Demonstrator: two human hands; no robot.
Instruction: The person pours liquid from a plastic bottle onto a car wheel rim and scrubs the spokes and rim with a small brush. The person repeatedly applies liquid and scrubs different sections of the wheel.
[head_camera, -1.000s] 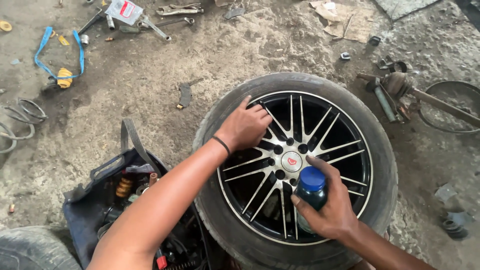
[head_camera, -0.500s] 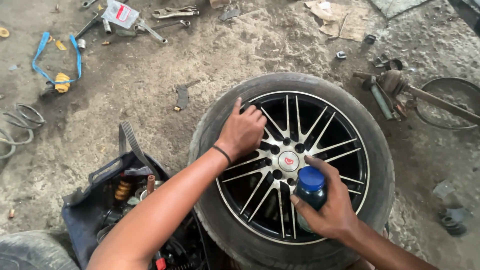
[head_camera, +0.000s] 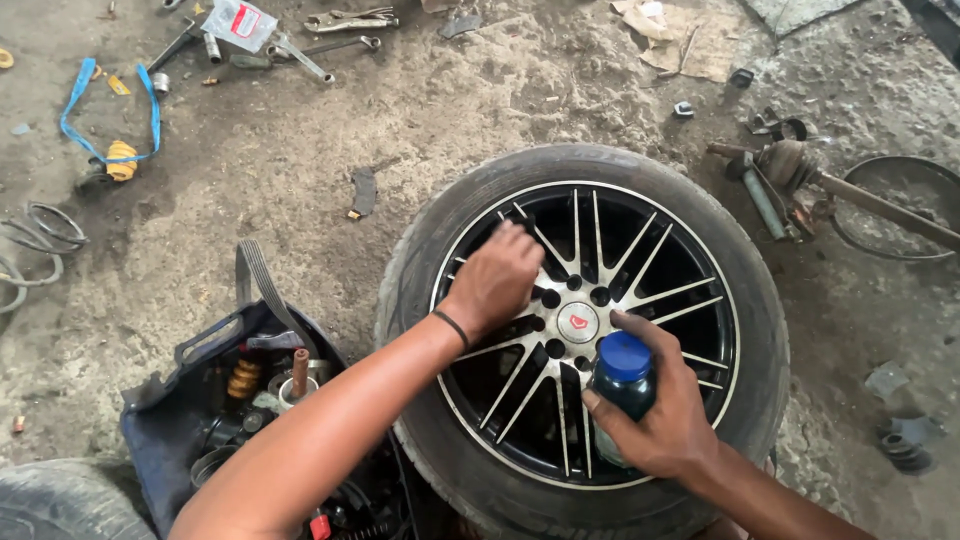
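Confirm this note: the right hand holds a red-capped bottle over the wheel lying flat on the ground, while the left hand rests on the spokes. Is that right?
Not quite: the cap is blue, not red. The head view shows the right hand holding a dark bottle with a blue cap over the wheel, which lies flat on the ground, while the left hand rests on the spokes.

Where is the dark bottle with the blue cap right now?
In the head view, the dark bottle with the blue cap is in the right hand, held upright over the lower right spokes of the black alloy wheel, just below its red-marked hub centre.
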